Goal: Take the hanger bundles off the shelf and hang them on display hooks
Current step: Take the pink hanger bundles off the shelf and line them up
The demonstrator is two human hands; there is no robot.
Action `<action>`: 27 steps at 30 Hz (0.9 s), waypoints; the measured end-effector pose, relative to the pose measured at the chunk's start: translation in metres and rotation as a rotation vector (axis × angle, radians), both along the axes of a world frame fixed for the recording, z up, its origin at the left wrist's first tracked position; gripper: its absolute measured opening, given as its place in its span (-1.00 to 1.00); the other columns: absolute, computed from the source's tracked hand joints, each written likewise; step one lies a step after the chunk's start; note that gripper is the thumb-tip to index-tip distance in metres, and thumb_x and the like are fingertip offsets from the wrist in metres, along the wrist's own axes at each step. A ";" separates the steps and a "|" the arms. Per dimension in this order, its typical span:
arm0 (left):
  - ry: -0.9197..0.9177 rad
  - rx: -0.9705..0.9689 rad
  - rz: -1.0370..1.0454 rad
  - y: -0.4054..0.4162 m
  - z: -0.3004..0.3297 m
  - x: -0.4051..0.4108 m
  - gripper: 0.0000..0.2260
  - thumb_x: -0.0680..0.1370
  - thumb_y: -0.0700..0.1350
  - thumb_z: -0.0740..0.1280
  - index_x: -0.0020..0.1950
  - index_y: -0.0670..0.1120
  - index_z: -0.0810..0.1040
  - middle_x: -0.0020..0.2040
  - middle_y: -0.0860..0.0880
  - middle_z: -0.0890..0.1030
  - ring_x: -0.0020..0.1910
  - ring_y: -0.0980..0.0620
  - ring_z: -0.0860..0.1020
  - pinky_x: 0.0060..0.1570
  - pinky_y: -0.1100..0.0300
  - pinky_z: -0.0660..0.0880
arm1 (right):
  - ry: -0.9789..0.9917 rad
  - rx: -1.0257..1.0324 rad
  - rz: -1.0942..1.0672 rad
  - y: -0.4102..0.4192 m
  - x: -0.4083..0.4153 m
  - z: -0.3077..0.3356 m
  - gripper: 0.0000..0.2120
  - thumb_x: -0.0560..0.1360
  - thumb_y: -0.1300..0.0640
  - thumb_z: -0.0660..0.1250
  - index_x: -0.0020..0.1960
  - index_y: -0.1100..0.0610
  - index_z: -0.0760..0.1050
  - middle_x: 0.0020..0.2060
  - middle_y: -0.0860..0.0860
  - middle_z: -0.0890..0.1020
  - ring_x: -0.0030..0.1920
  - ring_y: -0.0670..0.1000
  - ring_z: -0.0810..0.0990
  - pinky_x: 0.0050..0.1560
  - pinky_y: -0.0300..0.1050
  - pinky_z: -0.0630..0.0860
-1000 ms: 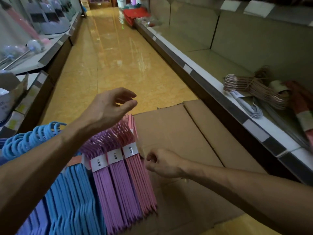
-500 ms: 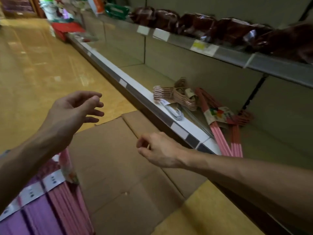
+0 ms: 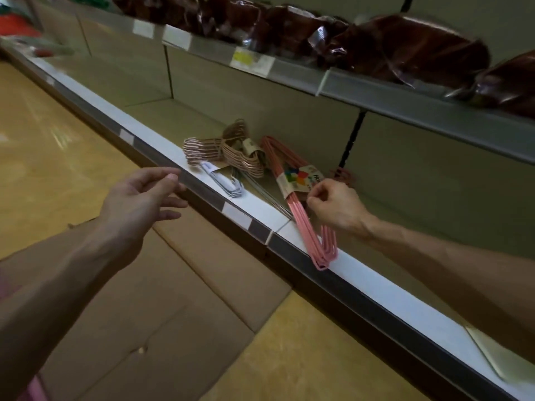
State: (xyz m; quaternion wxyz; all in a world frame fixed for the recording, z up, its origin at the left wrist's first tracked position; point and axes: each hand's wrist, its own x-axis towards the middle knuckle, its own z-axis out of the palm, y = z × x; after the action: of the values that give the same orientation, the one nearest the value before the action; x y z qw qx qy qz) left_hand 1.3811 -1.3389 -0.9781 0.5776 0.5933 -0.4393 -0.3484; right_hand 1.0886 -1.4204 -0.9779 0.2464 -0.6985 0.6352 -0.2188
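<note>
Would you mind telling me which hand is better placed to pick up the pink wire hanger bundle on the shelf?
Right. The right hand is already at the pink wire hanger bundle, beside its paper label; the left hand hovers open, outside the shelf edge.

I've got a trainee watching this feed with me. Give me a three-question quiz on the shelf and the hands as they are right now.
1. True or false: the pink hanger bundle juts past the front edge of the lower shelf.
2. Which hand is at the pink bundle's paper label? A) left hand B) right hand C) neither
3. Fill in: the rose-gold hanger bundle lies to the ___ of the pink bundle, as seen in the picture.

Key
1. True: its tip overhangs the white edge strip.
2. B; fingers pinched right beside it, though a firm grip cannot be confirmed. The left hand is open, off the shelf.
3. left
</note>
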 end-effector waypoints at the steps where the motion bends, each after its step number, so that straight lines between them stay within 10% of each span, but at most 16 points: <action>1: 0.007 0.005 -0.011 -0.006 -0.003 -0.008 -0.81 0.64 -0.08 0.28 0.22 -0.04 0.58 0.00 -0.08 0.64 -0.08 -0.03 0.67 -0.11 0.09 0.59 | 0.007 -0.002 -0.036 -0.004 -0.010 0.000 -0.93 0.61 0.15 0.26 0.02 0.06 0.53 -0.04 -0.02 0.62 -0.09 -0.03 0.61 0.01 -0.02 0.62; 15: 0.098 0.069 -0.112 -0.067 -0.031 -0.077 -0.86 0.64 -0.09 0.28 0.14 0.01 0.61 -0.02 -0.04 0.65 -0.04 -0.10 0.67 -0.02 0.00 0.64 | -0.131 0.406 -0.202 -0.053 -0.044 -0.045 -0.79 0.59 -0.02 0.34 -0.03 0.13 0.58 -0.06 0.09 0.69 -0.08 0.01 0.67 0.17 -0.04 0.58; 27: 0.076 0.150 -0.209 -0.065 -0.052 -0.094 -0.83 0.65 -0.11 0.27 0.19 -0.03 0.60 0.02 -0.08 0.65 -0.09 -0.07 0.67 -0.08 0.05 0.63 | -0.603 0.494 -0.466 -0.060 -0.026 -0.070 -0.81 0.62 0.26 0.20 -0.16 0.24 0.44 -0.52 0.03 0.43 -0.58 -0.04 0.43 -0.57 -0.26 0.40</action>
State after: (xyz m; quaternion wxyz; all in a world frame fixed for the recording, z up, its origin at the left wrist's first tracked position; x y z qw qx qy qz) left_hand 1.2868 -1.4036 -1.0300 0.5085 0.5723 -0.4493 -0.4605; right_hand 1.0629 -1.4803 -1.0480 0.5239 -0.3624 0.7084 -0.3038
